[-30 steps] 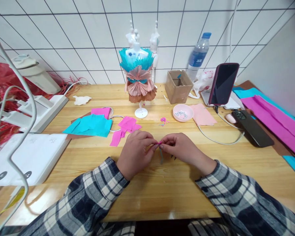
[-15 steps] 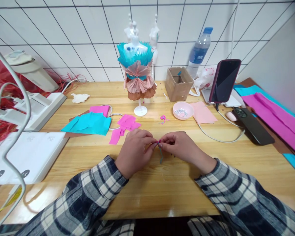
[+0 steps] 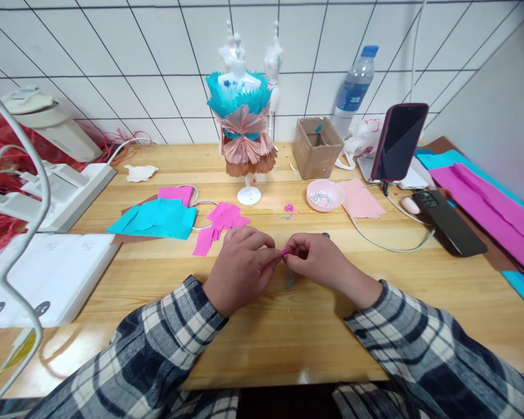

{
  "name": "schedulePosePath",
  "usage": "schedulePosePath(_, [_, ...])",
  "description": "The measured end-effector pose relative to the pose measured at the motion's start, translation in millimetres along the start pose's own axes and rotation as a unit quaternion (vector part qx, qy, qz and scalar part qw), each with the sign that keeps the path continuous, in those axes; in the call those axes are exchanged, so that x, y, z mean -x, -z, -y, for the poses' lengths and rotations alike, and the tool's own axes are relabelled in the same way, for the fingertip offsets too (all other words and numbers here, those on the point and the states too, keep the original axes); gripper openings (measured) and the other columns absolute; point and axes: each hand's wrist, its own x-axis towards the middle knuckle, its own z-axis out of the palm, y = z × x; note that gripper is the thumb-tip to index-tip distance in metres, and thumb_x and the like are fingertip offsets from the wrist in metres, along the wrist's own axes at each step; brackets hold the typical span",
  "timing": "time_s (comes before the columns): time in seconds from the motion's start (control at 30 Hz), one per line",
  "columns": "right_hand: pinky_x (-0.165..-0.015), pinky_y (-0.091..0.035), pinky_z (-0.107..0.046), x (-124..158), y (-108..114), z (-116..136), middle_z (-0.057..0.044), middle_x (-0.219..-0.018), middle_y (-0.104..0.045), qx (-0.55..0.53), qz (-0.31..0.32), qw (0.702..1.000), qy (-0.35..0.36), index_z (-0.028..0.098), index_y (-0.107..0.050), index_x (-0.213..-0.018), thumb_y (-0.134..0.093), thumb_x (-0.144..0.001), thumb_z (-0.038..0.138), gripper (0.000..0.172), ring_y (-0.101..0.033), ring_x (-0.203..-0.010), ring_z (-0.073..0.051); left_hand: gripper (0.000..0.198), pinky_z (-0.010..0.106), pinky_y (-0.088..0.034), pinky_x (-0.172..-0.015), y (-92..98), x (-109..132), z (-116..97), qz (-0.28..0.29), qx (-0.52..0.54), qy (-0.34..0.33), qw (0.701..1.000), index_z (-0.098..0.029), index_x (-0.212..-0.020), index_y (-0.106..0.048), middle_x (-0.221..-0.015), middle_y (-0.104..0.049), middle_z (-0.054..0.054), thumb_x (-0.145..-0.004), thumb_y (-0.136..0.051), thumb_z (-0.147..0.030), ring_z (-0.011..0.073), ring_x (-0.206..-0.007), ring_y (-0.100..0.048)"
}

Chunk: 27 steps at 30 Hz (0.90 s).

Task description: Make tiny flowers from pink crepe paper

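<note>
The wooden table [image 3: 262,337] filled the view as it had half a second earlier, with only a slight shift of the camera. Long magenta crepe sheets [image 3: 493,212] lay along its right edge, and the mannequin in a paper dress [image 3: 243,125] stood at the far middle, neither of them moved. The left hand [image 3: 240,270] and the right hand [image 3: 323,262] remained close together at the near middle of the table, knuckles up and fingers curled in tight. The thumb and forefinger tips of both hands met and pinched one tiny pink paper piece [image 3: 284,251] between them, just above the tabletop. The left hand's fingers had curled slightly further than before. The turquoise paper pieces [image 3: 155,218] and the pink scraps [image 3: 220,224] lay unchanged on the far left of the hands. The cardboard box [image 3: 317,148] and the pink dish [image 3: 325,195] of beads sat beyond the right hand as before. A small pink flower [image 3: 289,208] rested on the table between the mannequin's foot and the dish. The teal strip [image 3: 290,281], which had hung long and plain beneath the fingertips, now showed only as a short bit under the right hand's fingers.
</note>
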Motion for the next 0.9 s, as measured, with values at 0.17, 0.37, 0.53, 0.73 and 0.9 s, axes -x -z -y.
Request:
schedulePosePath(0.17, [-0.050, -0.040, -0.022, 3, 2, 1, -0.001, -0.089, -0.064, -0.050, -0.034, 0.997, 0.050, 0.021, -0.053, -0.096, -0.062, -0.073, 0.028, 0.026, -0.053, -0.057, -0.009, 0.017, 0.038, -0.040, -0.077, -0.4, 0, 0, -0.006, 0.034, 0.041, 0.999, -0.021, -0.087, -0.072, -0.089, -0.068, 0.005, -0.086, -0.055, -0.024, 0.0210, -0.084, -0.055])
schedulePosePath(0.37, [-0.073, -0.050, -0.029, 7, 10, 1, -0.007, -0.113, -0.061, -0.042, -0.053, 0.974, 0.214, 0.023, -0.060, -0.101, -0.057, -0.077, 0.015, 0.025, -0.059, -0.098, -0.018, 0.014, 0.036, -0.042, -0.076, -0.8, 0, 5, -0.005, 0.118, 0.089, 0.989, -0.020, -0.084, -0.070, -0.087, -0.068, 0.005, -0.086, -0.058, -0.027, 0.0196, -0.082, -0.058])
schedulePosePath(0.53, [-0.085, -0.046, -0.032, 5, 10, -2, -0.003, -0.096, -0.067, 0.048, -0.090, 0.959, 0.266, 0.023, -0.064, -0.092, -0.059, -0.079, 0.014, 0.017, -0.061, -0.091, -0.017, 0.013, 0.034, -0.042, -0.075, -0.2, -1, 5, -0.009, 0.146, 0.095, 0.985, -0.019, -0.081, -0.069, -0.084, -0.067, 0.004, -0.085, -0.059, -0.027, 0.0191, -0.082, -0.058])
schedulePosePath(0.73, [-0.076, -0.049, -0.033, 5, 8, -3, -0.006, -0.101, -0.066, -0.019, -0.104, 0.971, 0.216, 0.022, -0.062, -0.097, -0.058, -0.079, 0.016, 0.020, -0.061, -0.089, -0.018, 0.012, 0.034, -0.043, -0.075, 1.4, -2, 3, -0.006, 0.201, 0.113, 0.973, -0.018, -0.080, -0.067, -0.083, -0.067, 0.004, -0.085, -0.059, -0.026, 0.0182, -0.081, -0.058])
schedulePosePath(0.9, [-0.065, -0.051, -0.030, 5, 0, 2, -0.008, -0.105, -0.064, -0.343, 0.021, 0.939, 0.008, 0.021, -0.049, -0.118, -0.063, -0.079, 0.031, 0.043, -0.063, -0.084, -0.017, 0.016, 0.033, -0.044, -0.077, 1.8, -4, 4, -0.010, 0.233, 0.158, 0.959, -0.018, -0.079, -0.065, -0.084, -0.066, 0.003, -0.087, -0.057, -0.029, 0.0177, -0.082, -0.059])
